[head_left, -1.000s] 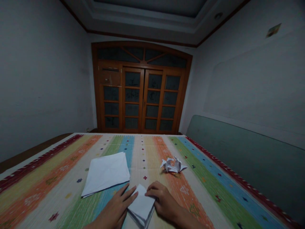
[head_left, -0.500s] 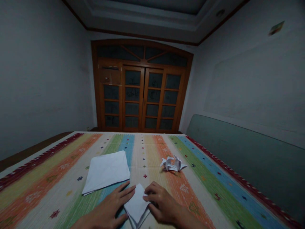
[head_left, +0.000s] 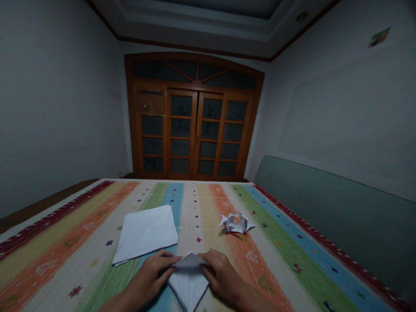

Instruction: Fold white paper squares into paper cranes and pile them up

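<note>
Pinching a folded paper (head_left: pixel 189 284) from both sides, left hand (head_left: pixel 152 272) and right hand (head_left: pixel 222 274) were nearly closed, I saw, flat white paper (head_left: pixel 147 234) lying farther up the striped worktop (head_left: pixel 260 268).

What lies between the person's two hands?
In the head view, a folded white paper lies between the left hand and right hand, both touching it.

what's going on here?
A person's left hand and right hand hold the two sides of a small folded paper on a striped tablecloth. Its upper part, between the fingers, looks creased and shaded. Larger white sheets lie beyond the left hand; a folded paper figure sits beyond the right, untouched.
</note>
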